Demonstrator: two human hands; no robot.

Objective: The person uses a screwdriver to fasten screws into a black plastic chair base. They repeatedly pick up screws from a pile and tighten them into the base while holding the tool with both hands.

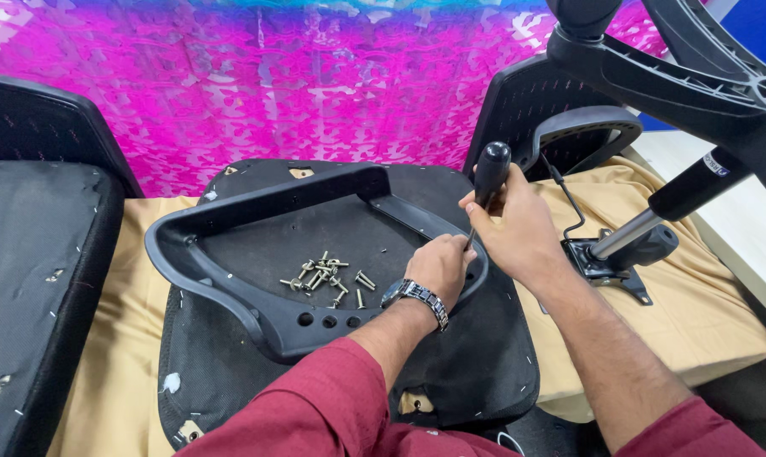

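My right hand (518, 228) grips a black-handled screwdriver (489, 173), held upright with its shaft pointing down at the right arm of a black plastic armrest frame (230, 228). My left hand (440, 267), with a metal watch on its wrist, is curled at the screwdriver's tip on the frame's rim. What its fingers pinch is hidden. The frame lies on the underside of an upturned black chair seat (484, 355). A small pile of several silver bolts (325, 277) rests on the seat inside the frame, just left of my left hand.
A tan cloth (696, 313) covers the table. A chair base with gas cylinder and tilt mechanism (628, 245) lies at the right. A black mesh backrest (560, 110) stands behind, another black seat (36, 279) lies at the left, and a pink patterned sheet (315, 76) hangs behind.
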